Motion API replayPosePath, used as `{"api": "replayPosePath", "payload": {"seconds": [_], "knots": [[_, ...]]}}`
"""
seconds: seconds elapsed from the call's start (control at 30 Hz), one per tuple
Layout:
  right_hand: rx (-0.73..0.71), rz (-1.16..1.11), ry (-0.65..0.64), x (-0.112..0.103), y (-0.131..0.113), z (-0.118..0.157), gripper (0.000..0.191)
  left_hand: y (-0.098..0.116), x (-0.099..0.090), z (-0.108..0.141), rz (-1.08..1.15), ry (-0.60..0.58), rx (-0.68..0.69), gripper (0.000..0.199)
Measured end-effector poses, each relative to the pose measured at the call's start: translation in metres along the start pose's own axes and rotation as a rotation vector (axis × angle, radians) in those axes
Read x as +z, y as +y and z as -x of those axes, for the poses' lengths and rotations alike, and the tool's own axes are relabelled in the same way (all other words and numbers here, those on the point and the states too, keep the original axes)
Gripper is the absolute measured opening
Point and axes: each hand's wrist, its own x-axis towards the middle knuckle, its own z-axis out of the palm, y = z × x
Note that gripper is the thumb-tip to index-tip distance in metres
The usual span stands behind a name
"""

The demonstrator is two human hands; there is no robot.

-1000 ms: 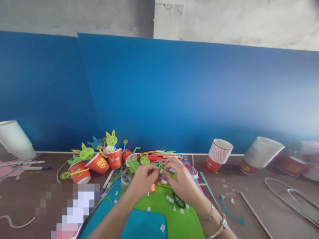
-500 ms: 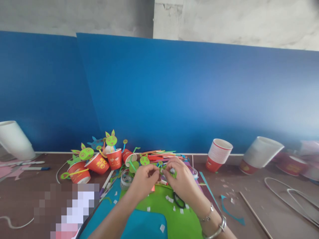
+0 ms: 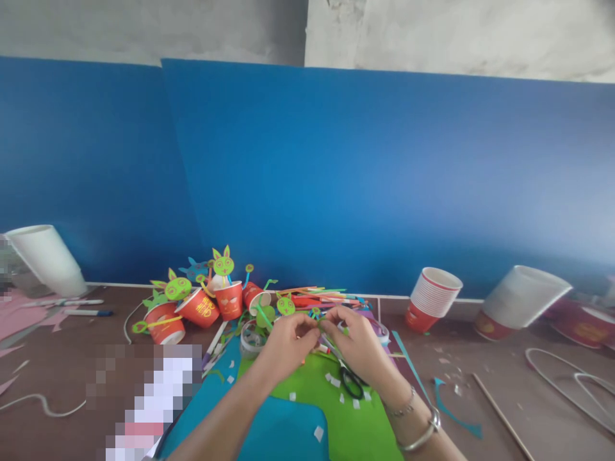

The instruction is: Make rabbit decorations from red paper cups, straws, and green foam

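My left hand [image 3: 294, 339] and my right hand [image 3: 350, 336] meet over the middle of the table, thumbs and fingertips pinched together. What they hold is too small and too covered to name; a bit of green shows between the fingertips. Just under my right hand lie scissors with black handles [image 3: 353, 383]. Beneath both hands spreads a green paper sheet [image 3: 355, 426], overlapped by a blue sheet [image 3: 283, 426] and dotted with small white scraps [image 3: 318, 434]. A roll of clear tape [image 3: 252, 339] sits left of my left hand. Beyond the hands lies a green paper animal face [image 3: 286, 305].
Red paper cups [image 3: 228, 301] with paper animal faces and straw arms stand at the back left. Coloured straws [image 3: 327, 296] lie along the blue partition [image 3: 336, 179]. Stacked cups [image 3: 435, 299], a wooden stick [image 3: 502, 416] and white cable [image 3: 567, 384] are on the right.
The whole view has shifted slightly, so things sit further right. My hands stay pinched close together, fingertips now nearer each other, and more of the scissors shows.
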Motion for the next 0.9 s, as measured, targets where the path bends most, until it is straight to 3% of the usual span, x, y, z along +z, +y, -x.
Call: {"api": "replayPosePath", "payload": {"seconds": [0.27,0.5,0.7,0.9], "knots": [[0.028,-0.035,-0.006,0.004,0.002,-0.001,0.016,0.003,-0.001,-0.002,0.082,0.017,-0.044,0.016],[-0.068,0.004,0.081,0.003,0.002,0.001,0.021,0.008,0.002,0.001,0.169,0.009,-0.114,0.017],[0.054,-0.185,-0.053,-0.001,0.002,-0.003,0.027,0.008,0.001,0.0,0.217,0.034,-0.081,0.015],[0.031,-0.151,-0.003,0.001,0.007,-0.003,0.02,0.01,0.003,0.001,0.258,0.004,-0.092,0.013]]}}
